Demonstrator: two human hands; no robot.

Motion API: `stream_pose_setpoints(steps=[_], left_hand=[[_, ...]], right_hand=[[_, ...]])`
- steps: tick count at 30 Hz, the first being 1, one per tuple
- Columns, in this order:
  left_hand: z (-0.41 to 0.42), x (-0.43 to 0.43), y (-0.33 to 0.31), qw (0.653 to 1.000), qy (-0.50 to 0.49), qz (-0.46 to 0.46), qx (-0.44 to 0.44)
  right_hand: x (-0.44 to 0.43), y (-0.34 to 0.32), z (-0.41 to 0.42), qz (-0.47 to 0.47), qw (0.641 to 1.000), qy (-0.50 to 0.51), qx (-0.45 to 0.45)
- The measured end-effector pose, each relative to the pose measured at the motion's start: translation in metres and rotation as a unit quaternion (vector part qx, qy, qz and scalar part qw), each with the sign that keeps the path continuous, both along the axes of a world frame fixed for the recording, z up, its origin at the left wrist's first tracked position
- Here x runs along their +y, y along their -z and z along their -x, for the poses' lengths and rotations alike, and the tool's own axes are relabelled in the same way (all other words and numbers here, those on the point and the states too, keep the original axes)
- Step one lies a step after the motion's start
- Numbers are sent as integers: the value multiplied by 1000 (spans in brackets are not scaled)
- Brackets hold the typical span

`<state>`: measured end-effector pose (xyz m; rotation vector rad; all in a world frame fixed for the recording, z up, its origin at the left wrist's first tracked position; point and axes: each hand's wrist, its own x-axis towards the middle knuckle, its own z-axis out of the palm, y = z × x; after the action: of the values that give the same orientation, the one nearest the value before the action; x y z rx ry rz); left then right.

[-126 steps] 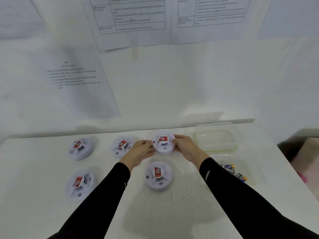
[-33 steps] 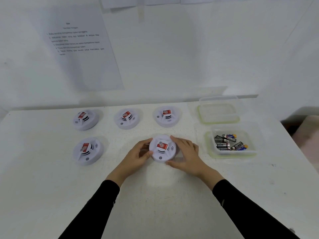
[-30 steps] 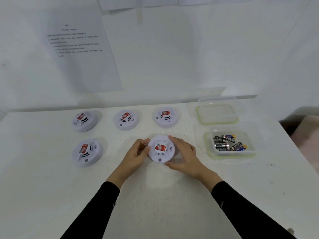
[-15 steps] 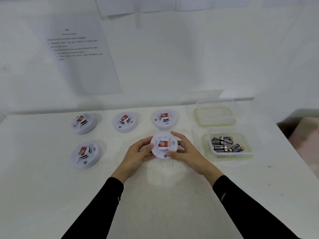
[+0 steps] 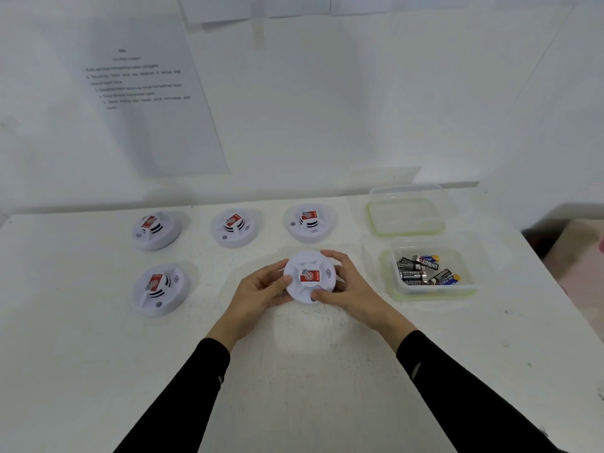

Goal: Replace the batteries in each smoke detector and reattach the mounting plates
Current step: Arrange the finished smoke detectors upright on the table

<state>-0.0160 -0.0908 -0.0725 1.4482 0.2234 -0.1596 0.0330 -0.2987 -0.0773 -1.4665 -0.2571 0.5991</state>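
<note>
A round white smoke detector (image 5: 309, 276) with a red label is held between both hands, lifted slightly off the white table (image 5: 294, 371) and tilted toward me. My left hand (image 5: 258, 294) grips its left rim. My right hand (image 5: 349, 289) wraps its right rim, thumb on the near edge. Several other detectors lie face up: three in a back row (image 5: 156, 229) (image 5: 234, 227) (image 5: 309, 223) and one at the front left (image 5: 160, 288). A clear tub (image 5: 431, 291) to the right holds several batteries (image 5: 421, 269).
An empty clear lid or tub (image 5: 405, 209) with a green rim sits behind the battery tub. Printed sheets (image 5: 143, 93) hang on the white wall at the back. The table's right edge drops off near a pinkish object (image 5: 585, 256).
Both hands left the back-right detector, took the middle front one and raised it off the table, tilting it toward me. The camera view has dipped lower.
</note>
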Motion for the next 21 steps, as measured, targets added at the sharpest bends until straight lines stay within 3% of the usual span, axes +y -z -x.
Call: stream_pose_setpoints(steps=[21], left_hand=[[1,0,1,1000,-3,-5,4]], right_hand=[[-1,0,-2,3,1000,-5,6]])
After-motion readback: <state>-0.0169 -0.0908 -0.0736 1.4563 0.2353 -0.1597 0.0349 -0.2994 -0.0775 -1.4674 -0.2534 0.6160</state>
